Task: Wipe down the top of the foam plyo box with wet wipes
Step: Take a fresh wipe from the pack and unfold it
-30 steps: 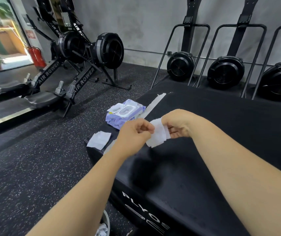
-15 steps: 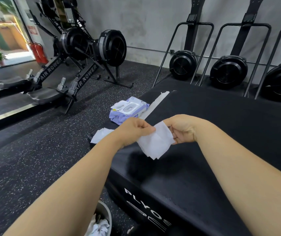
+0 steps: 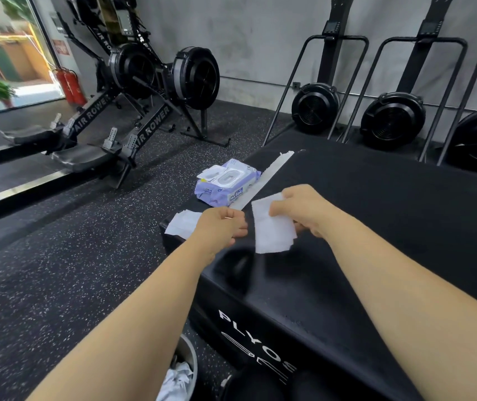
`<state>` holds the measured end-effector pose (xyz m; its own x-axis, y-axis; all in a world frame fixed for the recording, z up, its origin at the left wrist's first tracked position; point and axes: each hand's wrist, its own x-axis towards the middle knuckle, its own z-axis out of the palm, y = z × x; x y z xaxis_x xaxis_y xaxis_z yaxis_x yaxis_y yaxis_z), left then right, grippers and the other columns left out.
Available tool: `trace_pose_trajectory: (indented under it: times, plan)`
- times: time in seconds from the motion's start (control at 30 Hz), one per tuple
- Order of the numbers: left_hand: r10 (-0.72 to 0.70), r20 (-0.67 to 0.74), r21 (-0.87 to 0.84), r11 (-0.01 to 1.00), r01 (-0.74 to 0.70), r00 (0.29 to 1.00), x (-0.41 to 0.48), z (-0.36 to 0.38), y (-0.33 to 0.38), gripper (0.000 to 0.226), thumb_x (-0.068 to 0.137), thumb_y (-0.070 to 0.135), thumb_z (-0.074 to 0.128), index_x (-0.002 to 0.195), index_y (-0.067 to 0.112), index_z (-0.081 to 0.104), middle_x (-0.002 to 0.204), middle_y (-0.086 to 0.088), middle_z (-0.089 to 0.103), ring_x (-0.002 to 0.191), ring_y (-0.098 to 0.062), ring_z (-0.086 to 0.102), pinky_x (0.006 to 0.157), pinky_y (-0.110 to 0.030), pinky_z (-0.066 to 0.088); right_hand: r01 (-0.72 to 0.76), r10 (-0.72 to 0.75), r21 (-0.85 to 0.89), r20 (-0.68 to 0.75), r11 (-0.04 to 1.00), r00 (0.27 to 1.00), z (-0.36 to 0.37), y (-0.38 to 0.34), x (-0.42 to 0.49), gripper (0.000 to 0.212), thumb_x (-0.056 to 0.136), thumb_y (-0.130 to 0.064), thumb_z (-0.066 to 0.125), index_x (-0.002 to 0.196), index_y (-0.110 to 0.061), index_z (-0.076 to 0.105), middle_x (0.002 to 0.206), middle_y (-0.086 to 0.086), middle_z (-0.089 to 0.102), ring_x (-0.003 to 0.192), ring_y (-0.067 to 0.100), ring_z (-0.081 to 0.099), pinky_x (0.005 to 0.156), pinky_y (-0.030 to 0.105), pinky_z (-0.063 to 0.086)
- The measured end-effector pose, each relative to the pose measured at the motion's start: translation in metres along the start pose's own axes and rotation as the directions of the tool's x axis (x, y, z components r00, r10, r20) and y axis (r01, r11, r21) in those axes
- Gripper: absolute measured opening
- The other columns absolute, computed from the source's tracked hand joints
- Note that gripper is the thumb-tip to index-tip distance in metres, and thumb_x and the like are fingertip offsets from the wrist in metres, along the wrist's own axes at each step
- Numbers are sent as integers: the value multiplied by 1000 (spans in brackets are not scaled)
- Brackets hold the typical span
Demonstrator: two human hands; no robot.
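currently in hand: preparation, by my judgement; a wipe is held opened out above the box and no wiping stroke has begun.
right hand point(image 3: 304, 215): pinches the wipe point(image 3: 272, 230) by its upper right part, thumb on the near face, fingers behind.
left hand point(image 3: 223, 227): fingers curled, just beside the wipe's left edge and seemingly apart from it; whether it pinches anything cannot be told.
wipe: white, roughly rectangular, hanging flat, lower edge free and clear of the surface.
plyo box top point(image 3: 390, 227): black and matt; a pale strip point(image 3: 272, 172) lies along it towards the left side.
wet wipe pack point(image 3: 227, 183): lilac, lid flipped open, lying on the box top near the left edge, just beside the strip.
spare wipe point(image 3: 181, 227): flat at the near left corner, partly hidden by the left hand.
bin point(image 3: 188, 357): on the floor beside the box, crumpled white material inside.
next move, as judged: lower the wipe flat onto the top, press it under the right palm, then sweep in overlapping passes.
requirement: the pack and spare wipe occupy the left part and would need lifting for full coverage.
risk: a thin damp wipe may bunch under uneven pressure.
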<state>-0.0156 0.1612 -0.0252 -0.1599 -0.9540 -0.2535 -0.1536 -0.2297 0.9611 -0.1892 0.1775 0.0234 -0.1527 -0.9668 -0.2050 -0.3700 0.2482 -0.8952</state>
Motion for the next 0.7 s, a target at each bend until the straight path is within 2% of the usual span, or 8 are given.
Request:
trace_pose_trajectory:
  times: [0.07, 0.13, 0.23, 0.3, 0.43, 0.57, 0.63, 0.7]
  plan:
    - [-42, -60, -38, 999, 39, 997, 0, -4, 1, 3, 95, 16, 57, 94, 17, 60, 88, -1, 70, 70, -7, 68, 62, -21, 44, 153, -205, -390, -94, 908, 974, 8, -2, -4, 27, 77, -10, 65, 64, -16, 42, 66, -1, 44, 63, 20, 42, 54, 26, 33]
    - [-102, -108, -62, 993, 96, 989, -2, -9, 0, 4, 96, 15, 53, 98, 14, 57, 84, -2, 68, 62, -7, 67, 58, -20, 44, 194, -347, -696, -84, 692, 934, 23, -3, -12, 14, 81, -18, 61, 74, -19, 49, 82, -2, 57, 77, 23, 52, 63, 29, 36]
    - [-164, -147, -54, 986, 158, 975, -8, -18, -3, 7, 97, 12, 50, 102, 11, 54, 78, -4, 66, 51, -7, 64, 52, -18, 44, 280, -434, -851, 68, 445, 898, 53, 12, -21, 8, 88, -17, 55, 96, -20, 55, 106, 5, 60, 96, 30, 58, 69, 31, 33]
    - [-181, -162, -50, 983, 175, 970, -12, -25, -8, 9, 97, 10, 49, 105, 9, 53, 79, -6, 65, 53, -10, 64, 52, -19, 45, 313, -405, -875, 152, 369, 901, 72, 25, -24, 17, 92, -14, 52, 108, -15, 56, 112, 7, 58, 99, 32, 60, 68, 32, 32]
    - [-195, -187, -16, 981, 196, 963, -20, -40, -19, 6, 99, 9, 47, 98, 8, 53, 80, -7, 64, 63, -15, 64, 56, -21, 46, 312, -334, -863, 181, 397, 925, 96, 43, -28, 19, 94, -13, 52, 111, -12, 61, 114, 7, 58, 100, 31, 59, 69, 32, 34]
    - [-187, -217, 30, 980, 199, 958, -25, -49, -30, 14, 99, 9, 48, 86, 12, 53, 81, -6, 65, 65, -13, 64, 59, -21, 46, 257, -307, -815, 103, 520, 946, 105, 47, -33, 20, 96, -19, 50, 104, -13, 67, 106, 4, 64, 100, 26, 60, 70, 29, 34]
    - [-172, -221, 56, 981, 188, 960, -26, -51, -35, 15, 98, 11, 49, 85, 13, 54, 82, -5, 66, 66, -12, 64, 61, -22, 46, 238, -312, -788, 61, 569, 948, 108, 49, -38, 23, 99, -27, 49, 91, -15, 67, 95, 1, 64, 94, 25, 57, 68, 30, 34]
    - [-145, -214, 87, 982, 167, 966, -26, -51, -39, 16, 98, 12, 50, 82, 15, 55, 84, -5, 68, 67, -11, 64, 60, -22, 44, 211, -319, -758, 4, 617, 948, 113, 54, -43, 40, 101, -36, 48, 63, -23, 49, 73, -4, 50, 81, 24, 49, 66, 31, 29]
